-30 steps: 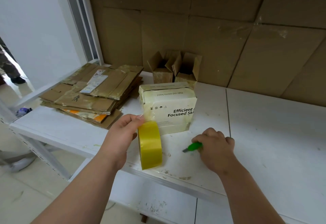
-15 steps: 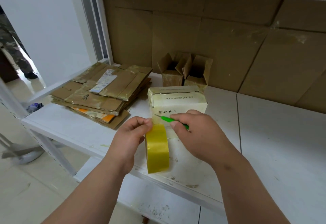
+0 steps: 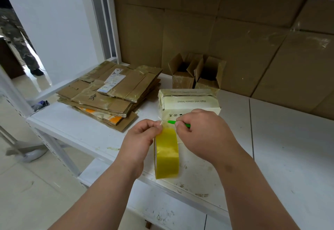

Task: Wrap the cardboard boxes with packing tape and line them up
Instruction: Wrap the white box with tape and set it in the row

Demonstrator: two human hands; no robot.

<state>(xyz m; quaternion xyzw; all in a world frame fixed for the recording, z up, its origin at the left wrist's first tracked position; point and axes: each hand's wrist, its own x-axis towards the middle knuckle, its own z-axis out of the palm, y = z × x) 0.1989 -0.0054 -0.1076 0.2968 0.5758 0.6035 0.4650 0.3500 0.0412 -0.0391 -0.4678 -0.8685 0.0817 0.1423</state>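
A yellowish roll of packing tape (image 3: 167, 155) stands on edge near the front of the white shelf (image 3: 289, 157). My left hand (image 3: 140, 139) grips the roll's top, pinching the tape. My right hand (image 3: 204, 135) grips a small green-handled cutter (image 3: 178, 123), its blade at the tape by my left fingers. Just behind both hands stands a cream box (image 3: 189, 101) with printed text, wrapped in shiny tape. Two small brown cardboard boxes (image 3: 197, 74) with open flaps stand behind it against the back wall.
A stack of flattened, taped cardboard (image 3: 110, 92) lies on the shelf's left part. Brown cardboard sheets (image 3: 235, 39) line the back. A person's leg (image 3: 19, 36) shows through the doorway at far left. The floor (image 3: 27, 184) lies below the shelf's front edge.
My right hand lifted the green cutter from the shelf and brought it up to the tape at my left fingers. The roll stayed in my left hand.
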